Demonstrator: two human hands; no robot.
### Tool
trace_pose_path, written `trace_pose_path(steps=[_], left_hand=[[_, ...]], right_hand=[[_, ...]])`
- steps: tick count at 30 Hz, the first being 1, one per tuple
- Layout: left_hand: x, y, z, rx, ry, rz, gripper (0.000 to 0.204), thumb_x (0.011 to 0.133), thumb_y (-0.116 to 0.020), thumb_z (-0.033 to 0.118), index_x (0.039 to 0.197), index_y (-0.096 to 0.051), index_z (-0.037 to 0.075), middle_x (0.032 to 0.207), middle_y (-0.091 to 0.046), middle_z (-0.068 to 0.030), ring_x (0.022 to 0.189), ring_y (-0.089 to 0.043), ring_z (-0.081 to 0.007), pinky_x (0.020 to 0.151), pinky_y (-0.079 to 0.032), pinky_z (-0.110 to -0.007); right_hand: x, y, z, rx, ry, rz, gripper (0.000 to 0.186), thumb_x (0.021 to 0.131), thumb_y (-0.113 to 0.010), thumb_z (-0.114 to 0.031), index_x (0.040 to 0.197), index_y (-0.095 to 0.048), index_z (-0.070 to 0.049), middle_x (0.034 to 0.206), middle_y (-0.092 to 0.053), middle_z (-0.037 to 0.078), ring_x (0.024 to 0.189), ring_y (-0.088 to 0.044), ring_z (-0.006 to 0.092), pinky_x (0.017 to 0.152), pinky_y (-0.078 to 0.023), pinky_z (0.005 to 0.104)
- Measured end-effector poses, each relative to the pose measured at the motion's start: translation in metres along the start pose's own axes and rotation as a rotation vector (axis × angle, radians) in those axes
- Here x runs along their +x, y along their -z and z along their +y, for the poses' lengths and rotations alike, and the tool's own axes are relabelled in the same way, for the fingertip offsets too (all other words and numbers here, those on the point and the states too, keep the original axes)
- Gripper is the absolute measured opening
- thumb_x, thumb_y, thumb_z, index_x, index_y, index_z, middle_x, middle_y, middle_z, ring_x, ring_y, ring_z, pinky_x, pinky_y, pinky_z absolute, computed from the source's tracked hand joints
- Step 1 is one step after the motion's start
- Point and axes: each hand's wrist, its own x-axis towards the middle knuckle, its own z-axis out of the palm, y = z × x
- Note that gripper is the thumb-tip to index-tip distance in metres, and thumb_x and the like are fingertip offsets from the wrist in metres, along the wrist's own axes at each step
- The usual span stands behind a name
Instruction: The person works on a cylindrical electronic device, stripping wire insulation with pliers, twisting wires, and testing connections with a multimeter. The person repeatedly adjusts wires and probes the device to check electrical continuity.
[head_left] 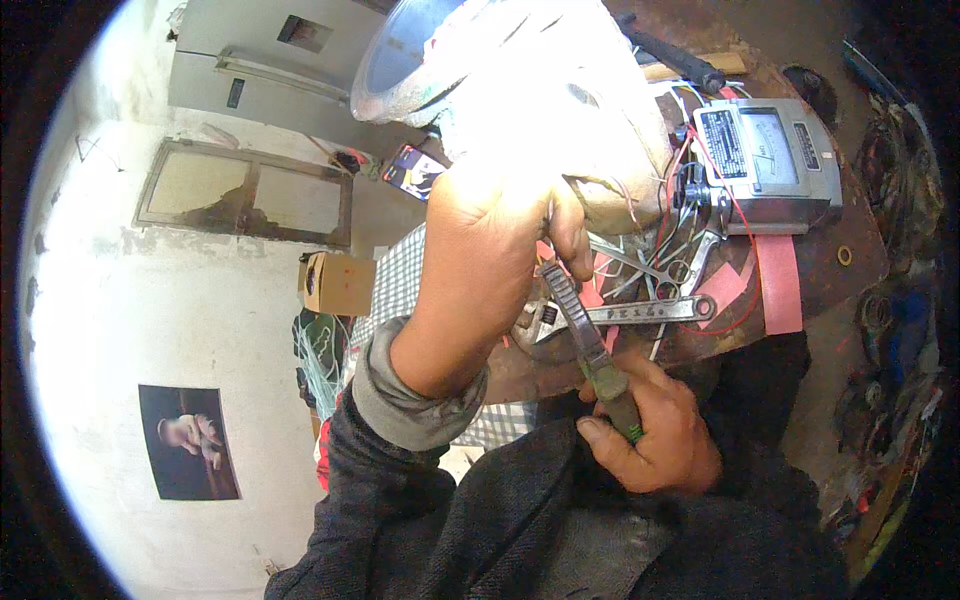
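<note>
My right hand point(655, 430) is wrapped round the green handle of a utility knife point(590, 340), whose dark ribbed length points up and left. The knife's far end lies close under the fingers of my left hand point(515, 215). Those left fingers are curled against the lower edge of a large, pale rounded body point(560, 110), mostly washed out by glare. Thin wires come out of this body beside the fingers. What the left fingertips hold, if anything, is hidden. An adjustable wrench point(640, 312) lies just beyond the knife.
On the brown round-edged table point(830, 300) sit a grey analog meter point(765, 160) with red leads, scissors point(665, 285), pink strips point(778, 285) and a small ring point(845, 256). A phone point(412, 172) and cardboard box point(340, 284) are at left. Tangled items lie at far right.
</note>
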Motion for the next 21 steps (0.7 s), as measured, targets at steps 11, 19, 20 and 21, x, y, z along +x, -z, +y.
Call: trace_pose_path(steps=[11, 19, 20, 21], left_hand=[[-0.023, -0.005, -0.007, -0.247, 0.044, 0.047, 0.028, 0.104, -0.05, 0.012, 0.082, -0.06, -0.003, 0.073, -0.069, -0.0136, 0.071, -0.071, -0.0223, 0.067, -0.056, -0.032], [-0.029, 0.003, 0.002, -0.372, -0.028, 0.033, 0.015, 0.106, -0.053, 0.011, 0.102, -0.056, -0.003, 0.075, -0.063, -0.0114, 0.071, -0.068, -0.0245, 0.07, -0.058, -0.037], [-0.03, 0.004, 0.003, -0.467, -0.02, 0.037, 0.015, 0.106, -0.053, 0.012, 0.101, -0.056, -0.003, 0.075, -0.062, -0.0111, 0.07, -0.067, -0.0249, 0.07, -0.058, -0.038], [-0.03, 0.005, 0.005, -0.561, -0.011, 0.042, 0.015, 0.106, -0.053, 0.012, 0.1, -0.055, -0.002, 0.075, -0.06, -0.0107, 0.069, -0.066, -0.0252, 0.069, -0.058, -0.039]], right_hand=[[-0.034, 0.012, 0.023, 0.07, -0.242, -0.054, 0.031, 0.092, -0.074, -0.024, 0.106, -0.072, 0.003, 0.12, -0.068, 0.026, 0.107, -0.069, 0.0422, 0.095, -0.055, 0.0452], [-0.044, 0.007, 0.034, -0.041, -0.138, -0.014, 0.026, 0.091, -0.072, -0.016, 0.11, -0.073, 0.003, 0.114, -0.072, 0.018, 0.1, -0.074, 0.0283, 0.09, -0.057, 0.0374], [-0.045, 0.006, 0.035, -0.032, -0.184, -0.022, 0.025, 0.091, -0.072, -0.016, 0.108, -0.074, 0.003, 0.114, -0.072, 0.018, 0.101, -0.074, 0.0289, 0.09, -0.057, 0.0378], [-0.045, 0.006, 0.035, -0.017, -0.245, -0.039, 0.024, 0.091, -0.072, -0.016, 0.105, -0.074, 0.003, 0.115, -0.073, 0.018, 0.102, -0.073, 0.0296, 0.091, -0.056, 0.0382]])
